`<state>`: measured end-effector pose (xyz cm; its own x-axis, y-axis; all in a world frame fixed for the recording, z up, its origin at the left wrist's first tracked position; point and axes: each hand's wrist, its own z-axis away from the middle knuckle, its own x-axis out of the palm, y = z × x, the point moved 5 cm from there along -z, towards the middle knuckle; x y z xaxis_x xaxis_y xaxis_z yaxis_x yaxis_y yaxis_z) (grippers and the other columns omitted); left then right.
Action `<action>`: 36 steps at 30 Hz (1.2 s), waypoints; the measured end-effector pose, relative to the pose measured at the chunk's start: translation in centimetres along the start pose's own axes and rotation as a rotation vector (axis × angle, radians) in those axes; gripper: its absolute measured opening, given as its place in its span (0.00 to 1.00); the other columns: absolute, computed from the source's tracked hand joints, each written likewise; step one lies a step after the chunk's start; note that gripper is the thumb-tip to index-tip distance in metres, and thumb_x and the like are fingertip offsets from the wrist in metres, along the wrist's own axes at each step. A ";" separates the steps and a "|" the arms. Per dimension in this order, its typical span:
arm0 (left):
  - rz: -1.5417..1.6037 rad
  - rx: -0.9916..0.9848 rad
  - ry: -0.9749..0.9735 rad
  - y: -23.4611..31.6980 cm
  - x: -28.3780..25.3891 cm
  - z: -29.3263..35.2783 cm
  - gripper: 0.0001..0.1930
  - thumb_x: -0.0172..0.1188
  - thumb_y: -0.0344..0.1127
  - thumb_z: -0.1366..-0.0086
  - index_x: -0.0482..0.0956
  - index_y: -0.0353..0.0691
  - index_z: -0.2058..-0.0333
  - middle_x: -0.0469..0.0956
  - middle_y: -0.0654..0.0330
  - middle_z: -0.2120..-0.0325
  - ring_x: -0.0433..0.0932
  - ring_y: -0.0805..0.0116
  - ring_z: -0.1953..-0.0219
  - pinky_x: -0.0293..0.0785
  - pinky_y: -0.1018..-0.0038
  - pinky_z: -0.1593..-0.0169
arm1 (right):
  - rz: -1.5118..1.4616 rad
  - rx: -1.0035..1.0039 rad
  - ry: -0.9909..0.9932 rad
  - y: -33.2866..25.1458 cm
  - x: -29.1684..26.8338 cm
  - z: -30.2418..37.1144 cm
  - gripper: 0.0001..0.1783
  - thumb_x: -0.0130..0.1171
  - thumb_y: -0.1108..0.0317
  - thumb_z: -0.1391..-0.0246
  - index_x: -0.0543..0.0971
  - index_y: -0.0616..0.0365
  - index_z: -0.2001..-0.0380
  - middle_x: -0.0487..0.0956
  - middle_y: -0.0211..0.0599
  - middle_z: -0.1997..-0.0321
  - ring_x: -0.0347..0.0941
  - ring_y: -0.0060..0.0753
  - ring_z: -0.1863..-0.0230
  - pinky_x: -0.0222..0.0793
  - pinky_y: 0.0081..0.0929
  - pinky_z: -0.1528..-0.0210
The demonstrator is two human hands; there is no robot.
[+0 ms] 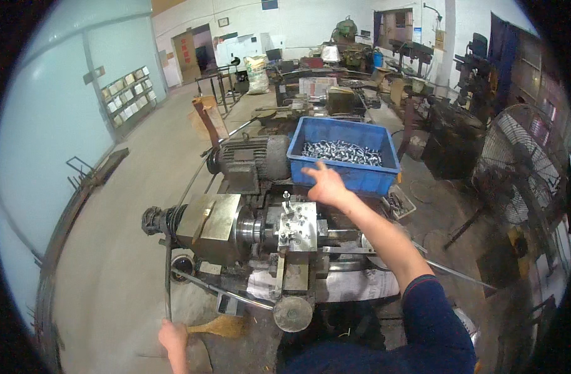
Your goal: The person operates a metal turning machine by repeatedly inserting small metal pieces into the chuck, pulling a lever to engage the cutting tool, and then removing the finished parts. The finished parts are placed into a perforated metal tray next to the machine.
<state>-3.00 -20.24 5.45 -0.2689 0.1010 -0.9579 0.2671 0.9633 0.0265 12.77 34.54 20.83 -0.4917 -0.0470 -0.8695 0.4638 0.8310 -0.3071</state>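
Nearest to me is the worker's navy sleeve (432, 315), with the bare right forearm reaching forward from it. Low on the other side, the left hand (172, 336) is closed round the lower end of a long upright lever (168, 280), just beside a tan broom head (220, 326).

Beyond them stands a small, grimy bench lathe: a round metal disc (293, 313) in front, then the drilled tool block (298, 225) next to the bright spindle (251, 229) and the flat-topped headstock (214, 240). Whether a workpiece is seated in the spindle, I cannot tell.

Farther back, the right hand (328, 186) hangs by the near wall of a blue plastic bin (376, 179), fingers spread and apparently clasping nothing. Inside the bin lies a loose heap of small metal parts (341, 151), short, silvery and shiny, well below the rim. So plenty sit gathered there; how many are finished, I cannot judge. A ribbed electric motor (254, 159) stands beside the bin.
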 end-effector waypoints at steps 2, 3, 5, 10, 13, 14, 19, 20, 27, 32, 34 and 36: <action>-0.066 0.187 -0.038 3.1 -2.1 -0.2 0.16 0.59 0.38 0.54 0.72 0.35 0.68 0.75 0.49 0.80 0.75 0.48 0.76 0.71 0.61 0.70 | -0.128 -0.150 -0.097 -0.7 1.1 1.8 0.29 0.56 0.69 0.73 0.75 0.50 0.57 0.67 0.51 0.48 0.69 0.51 0.54 0.67 0.36 0.51; -0.033 0.277 -0.073 5.5 -3.7 -0.4 0.17 0.59 0.38 0.53 0.72 0.35 0.65 0.76 0.49 0.78 0.75 0.49 0.75 0.71 0.62 0.70 | -0.175 -0.198 -0.120 -0.6 1.6 3.2 0.28 0.56 0.69 0.73 0.76 0.53 0.59 0.69 0.49 0.50 0.70 0.49 0.55 0.67 0.35 0.52; 0.210 0.436 -0.211 10.2 -5.3 -0.7 0.21 0.60 0.39 0.52 0.72 0.37 0.59 0.77 0.51 0.74 0.75 0.50 0.74 0.71 0.62 0.69 | -0.222 -0.226 -0.188 -0.2 1.8 6.2 0.25 0.55 0.69 0.73 0.77 0.58 0.62 0.73 0.46 0.54 0.72 0.46 0.58 0.68 0.34 0.54; 0.379 0.837 -0.374 20.8 -5.2 0.4 0.22 0.60 0.38 0.50 0.71 0.41 0.55 0.78 0.53 0.73 0.76 0.53 0.72 0.71 0.63 0.67 | -0.257 -0.026 -0.209 8.4 -2.0 16.2 0.25 0.56 0.67 0.74 0.78 0.56 0.63 0.77 0.45 0.64 0.74 0.43 0.63 0.70 0.35 0.60; 0.648 0.816 -0.442 24.0 -4.1 1.3 0.17 0.58 0.34 0.48 0.73 0.35 0.58 0.77 0.49 0.75 0.76 0.52 0.72 0.71 0.66 0.65 | -0.215 0.449 -0.233 14.2 -6.4 24.0 0.24 0.56 0.65 0.71 0.78 0.58 0.63 0.78 0.46 0.67 0.75 0.42 0.66 0.70 0.33 0.60; 0.892 0.639 -0.602 24.9 -1.3 1.3 0.15 0.58 0.35 0.47 0.75 0.33 0.62 0.78 0.49 0.74 0.77 0.53 0.71 0.71 0.67 0.64 | -0.145 0.496 -0.134 17.4 -7.8 27.8 0.24 0.55 0.65 0.71 0.78 0.59 0.63 0.78 0.47 0.64 0.75 0.42 0.62 0.70 0.32 0.57; 0.639 0.672 -0.307 26.1 5.4 1.1 0.12 0.55 0.36 0.43 0.77 0.31 0.68 0.78 0.51 0.74 0.78 0.57 0.70 0.71 0.68 0.65 | 0.252 0.993 0.050 24.8 -12.2 53.6 0.16 0.55 0.61 0.72 0.80 0.52 0.74 0.78 0.44 0.69 0.74 0.46 0.64 0.71 0.36 0.60; 0.592 0.511 -0.615 26.4 5.6 1.1 0.13 0.54 0.37 0.42 0.77 0.31 0.67 0.78 0.50 0.73 0.78 0.58 0.70 0.71 0.68 0.65 | 0.285 1.117 -0.095 25.1 -11.9 58.4 0.16 0.54 0.66 0.72 0.80 0.58 0.73 0.78 0.45 0.71 0.75 0.45 0.67 0.71 0.34 0.63; 0.677 0.655 -0.281 25.0 6.2 0.7 0.15 0.54 0.37 0.41 0.76 0.28 0.64 0.78 0.50 0.70 0.78 0.60 0.68 0.71 0.68 0.62 | 0.370 1.404 -0.542 23.6 -4.4 73.3 0.17 0.53 0.59 0.63 0.79 0.60 0.73 0.77 0.49 0.65 0.74 0.47 0.61 0.70 0.34 0.55; 0.685 0.596 -0.330 25.1 6.3 0.6 0.15 0.55 0.36 0.41 0.75 0.27 0.64 0.78 0.49 0.70 0.77 0.60 0.67 0.71 0.69 0.61 | 0.400 1.524 -0.390 22.9 -4.9 73.1 0.14 0.51 0.62 0.62 0.79 0.60 0.76 0.77 0.50 0.70 0.75 0.44 0.64 0.71 0.33 0.58; 0.727 0.621 -0.387 25.4 5.8 0.9 0.14 0.55 0.35 0.41 0.75 0.27 0.64 0.78 0.48 0.70 0.78 0.61 0.67 0.71 0.70 0.62 | 0.441 1.457 -0.403 22.6 -5.5 71.6 0.14 0.51 0.62 0.63 0.79 0.60 0.77 0.77 0.49 0.69 0.75 0.44 0.64 0.71 0.32 0.58; 0.681 0.727 -0.499 25.6 5.4 1.1 0.15 0.56 0.35 0.42 0.74 0.26 0.63 0.78 0.48 0.71 0.77 0.63 0.68 0.71 0.71 0.63 | 0.442 1.422 -0.284 22.8 -6.7 69.6 0.11 0.51 0.64 0.63 0.79 0.58 0.81 0.78 0.47 0.74 0.75 0.43 0.68 0.72 0.33 0.61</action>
<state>3.44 4.70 0.65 0.4988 0.2846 -0.8187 0.7393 0.3533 0.5733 77.88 15.21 -7.22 -0.0493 -0.1846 -0.9816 0.9179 -0.3957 0.0283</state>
